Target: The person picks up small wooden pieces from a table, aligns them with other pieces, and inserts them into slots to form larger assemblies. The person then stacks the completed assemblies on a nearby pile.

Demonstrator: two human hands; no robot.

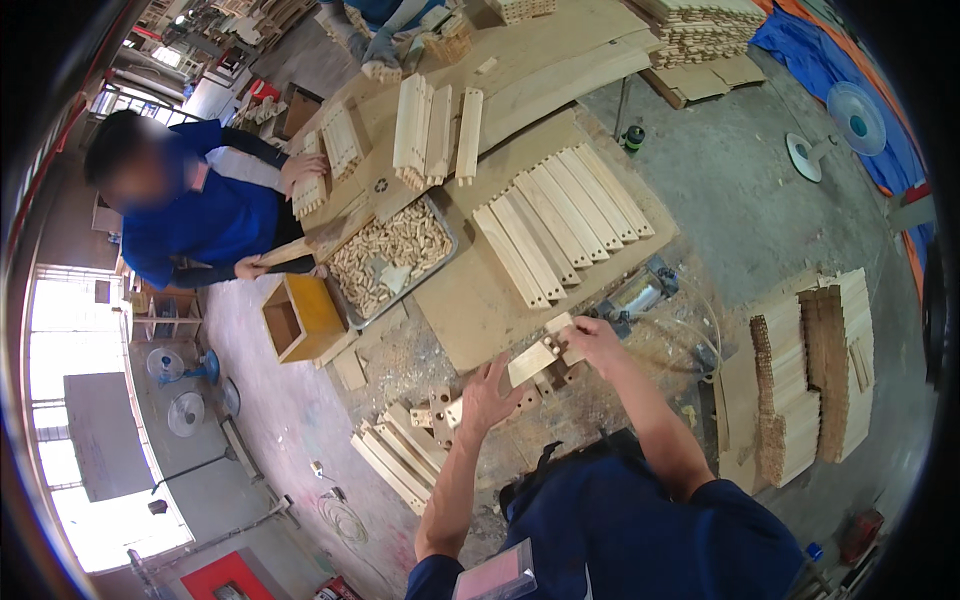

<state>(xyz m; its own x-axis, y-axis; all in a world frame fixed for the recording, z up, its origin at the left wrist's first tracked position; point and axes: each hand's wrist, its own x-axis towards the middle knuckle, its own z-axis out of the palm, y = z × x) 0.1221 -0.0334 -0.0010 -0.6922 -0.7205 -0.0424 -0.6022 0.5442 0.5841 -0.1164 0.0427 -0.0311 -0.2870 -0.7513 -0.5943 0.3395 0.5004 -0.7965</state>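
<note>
No wording or numbers can be read. A small dark mark (381,186), looking like a recycling sign, stands on the cardboard (403,203). The print on the wearer's pink badge (497,574) and the co-worker's chest badge (200,177) is too small to tell.

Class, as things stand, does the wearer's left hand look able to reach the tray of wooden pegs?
Probably yes: the tray is largely open on top, with mostly flat cardboard between it and the left hand. The hand would likely leave the wooden piece at its fingers first.
</note>
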